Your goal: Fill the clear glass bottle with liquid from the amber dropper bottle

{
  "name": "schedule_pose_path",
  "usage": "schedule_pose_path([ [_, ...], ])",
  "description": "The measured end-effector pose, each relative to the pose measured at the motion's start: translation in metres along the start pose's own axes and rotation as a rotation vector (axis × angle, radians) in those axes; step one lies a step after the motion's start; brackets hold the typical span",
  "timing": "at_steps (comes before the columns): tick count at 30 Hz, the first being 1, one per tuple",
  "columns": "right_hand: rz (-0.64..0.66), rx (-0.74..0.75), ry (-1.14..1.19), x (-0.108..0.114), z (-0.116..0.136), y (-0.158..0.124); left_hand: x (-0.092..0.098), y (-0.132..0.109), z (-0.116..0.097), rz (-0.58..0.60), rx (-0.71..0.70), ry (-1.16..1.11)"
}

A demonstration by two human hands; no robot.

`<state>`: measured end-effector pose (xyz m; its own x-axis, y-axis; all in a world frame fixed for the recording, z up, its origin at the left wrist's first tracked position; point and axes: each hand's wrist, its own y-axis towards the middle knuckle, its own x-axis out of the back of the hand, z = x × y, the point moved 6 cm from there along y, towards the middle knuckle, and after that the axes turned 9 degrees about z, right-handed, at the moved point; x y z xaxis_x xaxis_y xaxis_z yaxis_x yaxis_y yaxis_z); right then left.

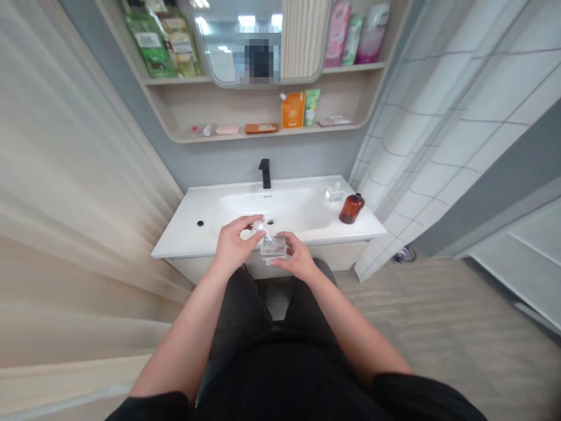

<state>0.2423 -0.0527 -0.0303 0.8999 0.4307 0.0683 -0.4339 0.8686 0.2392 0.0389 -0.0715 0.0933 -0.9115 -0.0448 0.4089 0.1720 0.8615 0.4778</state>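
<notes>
My right hand [294,256] grips a small clear square bottle [273,248] at the front edge of the white sink [205,202]. My left hand [234,241] is closed on the bottle's white pump top [259,225], fingers pinched around it just above the bottle. Both hands hover over the basin's near rim, in front of my dark trousers.
A black faucet [265,173] stands at the back of the basin. An amber bottle [351,209] and a clear container [334,193] sit on the right of the counter. Shelves above hold pouches, tubes and bottles beside a mirror [245,41]. A tiled wall stands right.
</notes>
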Motion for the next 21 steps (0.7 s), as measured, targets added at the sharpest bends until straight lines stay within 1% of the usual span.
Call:
schedule_pose_path([
  [3,-0.004,0.023,0.008,0.0,0.003,0.001,0.006,0.001,-0.006,0.005,-0.016,0.001],
  [6,-0.001,0.016,0.012,-0.001,0.003,0.001,0.006,0.001,-0.001,0.01,0.007,-0.051],
  [8,0.005,0.003,0.021,-0.001,0.002,0.001,0.008,0.0,0.001,-0.008,0.004,-0.061],
  [11,-0.004,0.001,0.016,-0.001,0.0,0.001,0.012,-0.002,-0.004,-0.048,-0.023,-0.004],
  [15,-0.006,0.005,0.007,0.001,-0.004,0.001,0.012,-0.004,-0.009,-0.019,-0.022,0.042],
  [21,-0.017,-0.004,0.019,0.002,-0.008,0.002,0.011,-0.006,0.009,-0.038,0.027,-0.053],
])
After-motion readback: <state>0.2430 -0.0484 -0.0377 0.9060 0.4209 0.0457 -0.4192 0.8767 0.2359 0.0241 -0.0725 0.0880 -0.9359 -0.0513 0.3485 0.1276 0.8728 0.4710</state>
